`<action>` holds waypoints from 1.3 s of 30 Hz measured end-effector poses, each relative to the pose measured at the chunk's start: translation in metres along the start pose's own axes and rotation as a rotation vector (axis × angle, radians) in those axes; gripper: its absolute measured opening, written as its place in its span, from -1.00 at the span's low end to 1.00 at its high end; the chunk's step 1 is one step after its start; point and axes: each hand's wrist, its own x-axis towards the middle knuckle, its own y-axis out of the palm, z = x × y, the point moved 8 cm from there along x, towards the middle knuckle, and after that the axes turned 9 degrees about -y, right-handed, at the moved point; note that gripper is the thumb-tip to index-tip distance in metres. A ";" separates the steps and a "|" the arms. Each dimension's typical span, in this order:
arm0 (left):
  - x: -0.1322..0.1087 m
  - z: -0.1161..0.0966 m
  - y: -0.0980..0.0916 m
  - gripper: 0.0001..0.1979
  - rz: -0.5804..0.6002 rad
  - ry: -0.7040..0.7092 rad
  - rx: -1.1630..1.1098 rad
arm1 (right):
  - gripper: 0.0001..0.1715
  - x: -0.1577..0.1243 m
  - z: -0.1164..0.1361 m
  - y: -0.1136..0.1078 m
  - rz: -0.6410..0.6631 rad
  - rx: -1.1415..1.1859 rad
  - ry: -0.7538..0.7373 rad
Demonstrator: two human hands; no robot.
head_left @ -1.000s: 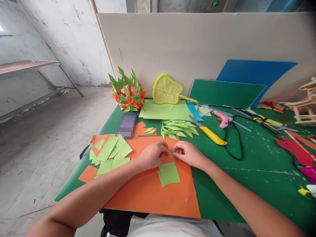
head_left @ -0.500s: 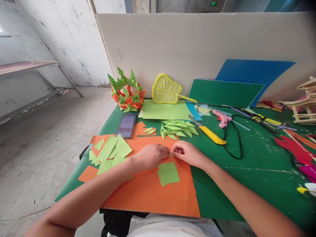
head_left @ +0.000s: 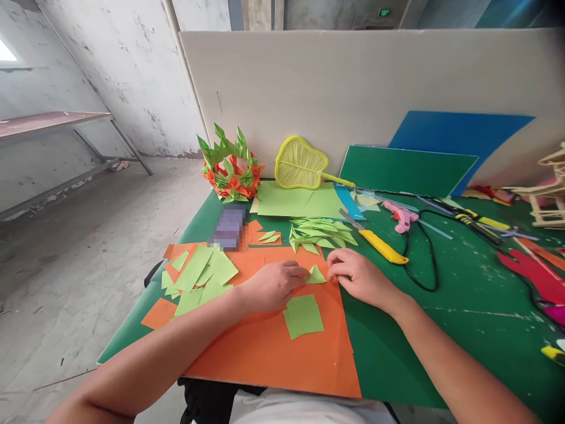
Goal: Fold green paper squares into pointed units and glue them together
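Note:
A small green paper piece (head_left: pixel 316 275), folded into a triangle, is over the orange sheet (head_left: pixel 273 362) between my hands. My left hand (head_left: pixel 279 285) has its fingertips at the triangle's left corner, seemingly pinching it. To the right, my right hand (head_left: pixel 359 275) has bent fingers with thumb and forefinger apart, close to the other corner. Just below lie square green papers (head_left: pixel 304 317), slightly fanned. A pile of folded green paper pieces (head_left: pixel 322 232) rests beyond my hands.
Loose green papers (head_left: pixel 212 268) cover the sheet's left part. A papercraft crown (head_left: pixel 233 176) and a yellow fan (head_left: pixel 301 163) stand at the back. On the right are a yellow utility knife (head_left: pixel 383 246) with blade out, a pink glue gun (head_left: pixel 401 216) and its black cord (head_left: pixel 435 259).
My right hand has drawn away to the right from the left one, and the green triangle now shows between them. The view has shifted slightly.

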 end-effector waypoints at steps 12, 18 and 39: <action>-0.001 -0.003 0.000 -0.63 0.032 0.106 -0.023 | -0.75 0.002 -0.004 0.005 -0.042 -0.016 0.067; -0.003 0.005 0.010 -0.45 0.105 0.108 -0.040 | -0.74 -0.001 -0.007 0.010 0.022 -0.016 0.093; -0.002 -0.008 0.003 -0.39 0.091 0.141 -0.004 | -0.62 0.007 -0.010 0.025 -0.207 0.194 0.224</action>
